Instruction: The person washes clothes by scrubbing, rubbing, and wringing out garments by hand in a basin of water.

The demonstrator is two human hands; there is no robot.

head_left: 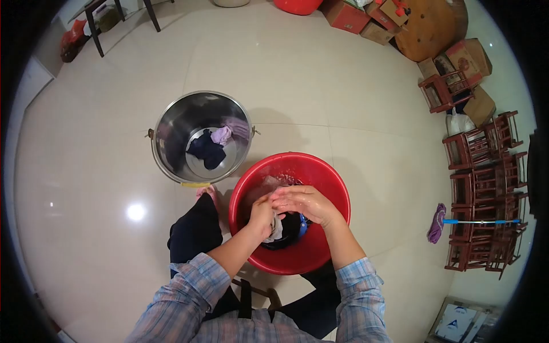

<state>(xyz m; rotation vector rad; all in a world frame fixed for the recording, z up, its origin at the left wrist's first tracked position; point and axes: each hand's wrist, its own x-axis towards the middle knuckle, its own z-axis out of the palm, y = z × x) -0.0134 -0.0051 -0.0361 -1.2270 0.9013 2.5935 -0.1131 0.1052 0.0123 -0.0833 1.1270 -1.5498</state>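
Observation:
In front of me stands a red plastic basin [337, 188] with wet dark clothes [286, 237] and a bit of blue in it. Above them, my left hand [262, 218] is closed around a light grey cloth [276, 228], part of which hangs below the fingers. My right hand [306, 203] reaches over from the other side, fingers stretched out and wet, with the fingertips at the left hand. Left of the basin is a steel bucket [163, 137] holding a dark navy garment [207, 151] and a small lilac cloth [221, 135].
Pale floor tiles surround the basin. Along the right wall are stacked wooden stools [474, 183] and a mop with a purple head [437, 224]. Cardboard boxes [346, 16] and a round wooden tabletop [432, 31] stand at the back right. Dark furniture legs [93, 33] show at upper left.

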